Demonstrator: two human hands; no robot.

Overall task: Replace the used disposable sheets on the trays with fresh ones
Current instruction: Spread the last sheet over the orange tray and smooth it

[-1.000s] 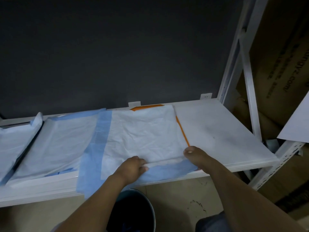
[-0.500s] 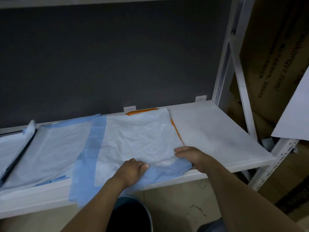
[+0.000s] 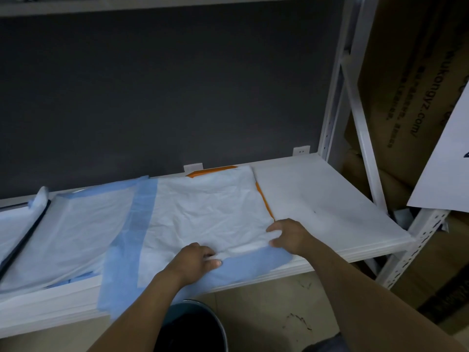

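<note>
Thin white paper-and-plastic with a blue border: in the head view the disposable sheet (image 3: 208, 212) lies spread over an orange tray (image 3: 264, 199), of which only slivers of edge show beyond the right hand (image 3: 289, 237). The tray sits on the white shelf (image 3: 330, 199). The left hand (image 3: 195, 260) curls its fingers round a raised fold at the sheet's near edge. The right hand pinches the same fold at the near right corner, thumb under, fingers over.

The sheet looks very light, limp and crinkled. It should bunch rather than slide as one piece, and may tear if tugged from a single point. The near fold between the two hands seems the best hold, gathered inward. Past the left hand another sheet (image 3: 71, 224) lies flat, and a dark bin (image 3: 193, 326) stands below that wrist.
</note>
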